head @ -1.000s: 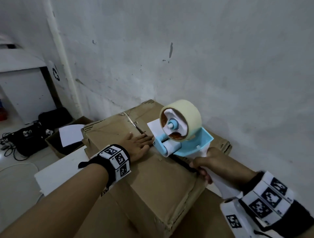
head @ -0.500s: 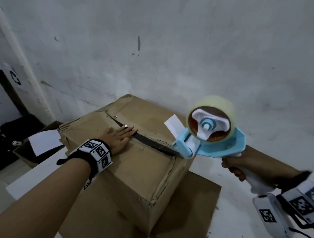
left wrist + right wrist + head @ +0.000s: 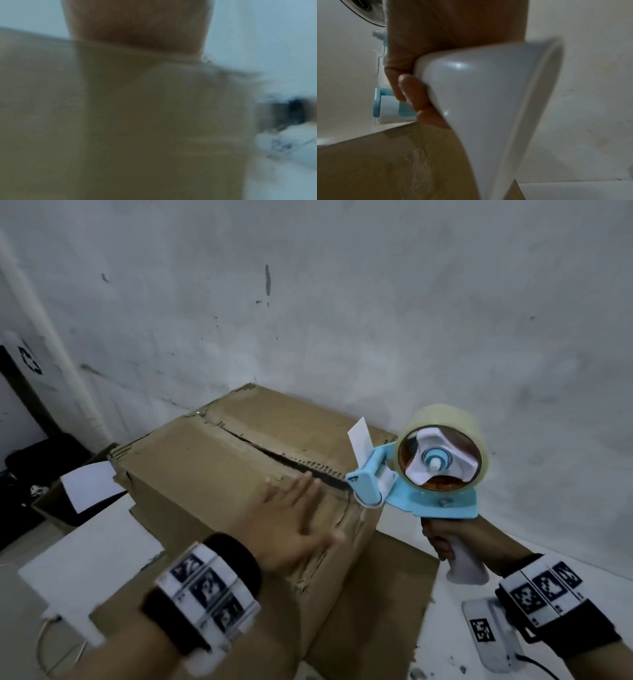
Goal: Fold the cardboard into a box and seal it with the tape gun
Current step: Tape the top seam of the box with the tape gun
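A brown cardboard box (image 3: 212, 474) stands folded against the wall, its top flaps closed with a dark seam gap (image 3: 301, 467) between them. My left hand (image 3: 294, 522) lies flat with straight fingers on the box's near right top corner, beside the seam. My right hand (image 3: 452, 539) grips the white handle (image 3: 479, 101) of a blue tape gun (image 3: 421, 474) carrying a clear tape roll. The gun's front roller sits at the box's right edge, at the seam's near end. The left wrist view is blurred and shows only the box (image 3: 120, 121).
Flat cardboard (image 3: 376, 594) lies under the box on the pale floor. A smaller open box with white paper (image 3: 89, 487) sits to the left, by black bags (image 3: 44, 460). The grey wall (image 3: 342, 320) rises right behind. A white wrist device (image 3: 489, 635) hangs at lower right.
The tape gun has come back off the box top to its right edge. My left hand has slid from the middle of the seam toward the near right corner.
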The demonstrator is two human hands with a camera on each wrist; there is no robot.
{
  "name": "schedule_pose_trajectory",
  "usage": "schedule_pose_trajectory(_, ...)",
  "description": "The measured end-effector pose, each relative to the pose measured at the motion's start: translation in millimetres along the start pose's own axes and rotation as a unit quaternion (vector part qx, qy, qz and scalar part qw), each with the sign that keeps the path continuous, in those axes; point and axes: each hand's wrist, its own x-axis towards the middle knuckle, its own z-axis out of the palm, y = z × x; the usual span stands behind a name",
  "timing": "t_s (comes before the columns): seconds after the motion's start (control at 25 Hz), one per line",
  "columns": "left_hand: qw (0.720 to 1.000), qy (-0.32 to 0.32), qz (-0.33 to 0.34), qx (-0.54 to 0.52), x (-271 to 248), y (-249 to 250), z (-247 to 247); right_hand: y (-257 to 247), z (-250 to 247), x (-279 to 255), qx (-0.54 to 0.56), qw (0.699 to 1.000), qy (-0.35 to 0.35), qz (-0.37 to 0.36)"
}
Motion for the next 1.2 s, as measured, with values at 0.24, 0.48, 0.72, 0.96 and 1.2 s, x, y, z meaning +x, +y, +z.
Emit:
schedule_pose_trajectory(0.24,0.982,0.137,-0.123,0.037,6,64,20,17,-5,9,0.015,1.0,-0.009,-0.026)
schedule_pose_trajectory(0.48,0.998,0.046,-0.039,0.032,34,66,9,31,-2,14,0.059,0.998,-0.031,-0.013)
schedule_pose_trajectory(0.72,0.998,0.024,-0.053,0.005,38,60,11,23,-11,12,0.021,0.997,-0.05,-0.058)
schedule_pose_trajectory(0.96,0.998,0.023,-0.063,-0.003,40,66,15,12,-27,-1,-0.02,0.997,-0.047,-0.049)
schedule_pose_trajectory(1.2,0.998,0.015,-0.051,-0.037,48,58,14,27,-95,-59,0.053,0.998,0.013,0.017)
